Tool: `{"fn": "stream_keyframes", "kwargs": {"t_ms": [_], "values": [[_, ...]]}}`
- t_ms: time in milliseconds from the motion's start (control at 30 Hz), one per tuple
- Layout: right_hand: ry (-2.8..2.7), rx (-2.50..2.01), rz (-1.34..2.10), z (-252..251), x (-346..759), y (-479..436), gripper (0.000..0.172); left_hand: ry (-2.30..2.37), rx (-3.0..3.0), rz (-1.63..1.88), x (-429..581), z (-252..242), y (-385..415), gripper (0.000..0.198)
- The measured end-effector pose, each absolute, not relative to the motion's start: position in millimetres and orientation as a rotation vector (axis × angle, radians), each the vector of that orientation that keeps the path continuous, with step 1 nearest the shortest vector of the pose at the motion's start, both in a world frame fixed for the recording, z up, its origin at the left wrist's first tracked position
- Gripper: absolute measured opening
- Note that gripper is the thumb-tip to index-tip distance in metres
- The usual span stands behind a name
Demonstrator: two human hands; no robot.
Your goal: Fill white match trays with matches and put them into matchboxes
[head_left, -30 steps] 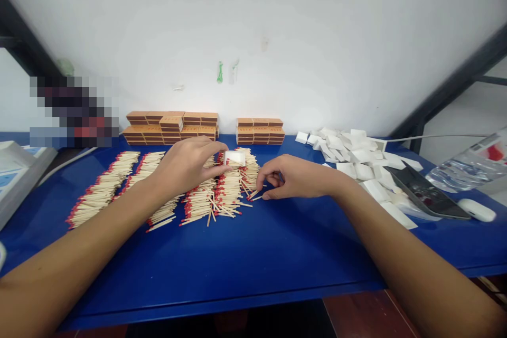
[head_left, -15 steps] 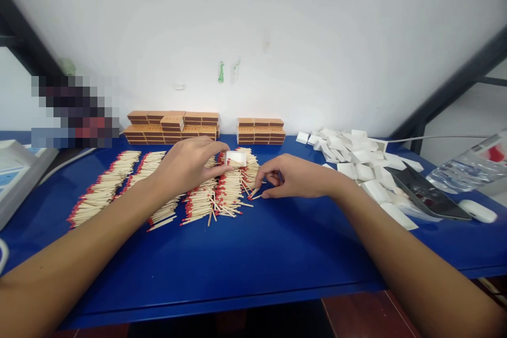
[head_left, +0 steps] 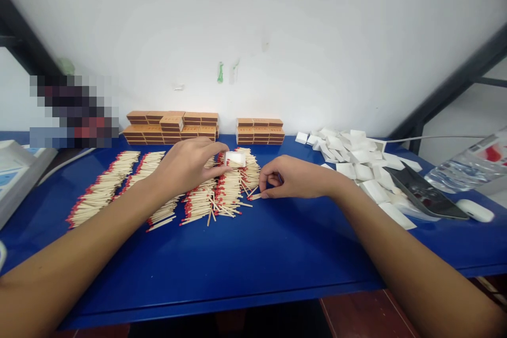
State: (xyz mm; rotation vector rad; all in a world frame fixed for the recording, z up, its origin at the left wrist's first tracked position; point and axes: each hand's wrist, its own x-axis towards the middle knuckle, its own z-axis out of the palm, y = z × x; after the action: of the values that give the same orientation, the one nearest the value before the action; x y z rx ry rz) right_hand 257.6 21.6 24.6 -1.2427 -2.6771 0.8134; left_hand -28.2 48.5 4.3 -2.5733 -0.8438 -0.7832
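Our left hand (head_left: pixel 192 163) is partly closed, thumb and index finger pinching the left end of a small white tray (head_left: pixel 237 163). We see a few matches inside the tray, and it sits over the rows of red-tipped matches (head_left: pixel 227 198) in front of us. Our right hand (head_left: pixel 297 177) is curled, thumb and index finger close together, just beside the right edge of the rows; the thumb tip meets a couple of loose matches (head_left: pixel 254 197), but we can't tell if it grips one. Our left forearm crosses over the rows farther left. Behind, against the wall (head_left: pixel 253 26), we have two stacks of matchboxes, a longer left one (head_left: pixel 170 134) and a shorter right one (head_left: pixel 260 132). Right side: a heap of white trays (head_left: pixel 360 156), a dark flat device (head_left: pixel 428 195) leaning on its near edge, a white rounded object (head_left: pixel 476 210) and a tilted clear bottle (head_left: pixel 463 169). All this is on a blue surface (head_left: pixel 237 269).
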Motion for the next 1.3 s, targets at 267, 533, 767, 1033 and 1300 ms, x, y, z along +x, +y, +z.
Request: {"fn": "stream_keyframes", "kwargs": {"t_ms": [267,533,767,1033,1300], "values": [[-2.678,-1.194,0.858,26,258,20,0.013,-0.854,-2.582,-0.766,-29,6,48,0.036],[-2.694,-1.21,0.843,24,258,21,0.014,-0.816,-2.575,-0.776,-28,4,48,0.035],[-2.713,-1.239,0.822,27,260,21,0.014,-0.843,-2.583,-0.767,-28,3,48,0.037],[-2.523,-1.193,0.805,28,262,21,0.022,-0.811,-2.588,-0.775,-23,1,44,0.042],[-2.365,-1.193,0.452,16,246,19,0.015,-0.73,-2.619,-0.8,-15,4,34,0.037]]}}
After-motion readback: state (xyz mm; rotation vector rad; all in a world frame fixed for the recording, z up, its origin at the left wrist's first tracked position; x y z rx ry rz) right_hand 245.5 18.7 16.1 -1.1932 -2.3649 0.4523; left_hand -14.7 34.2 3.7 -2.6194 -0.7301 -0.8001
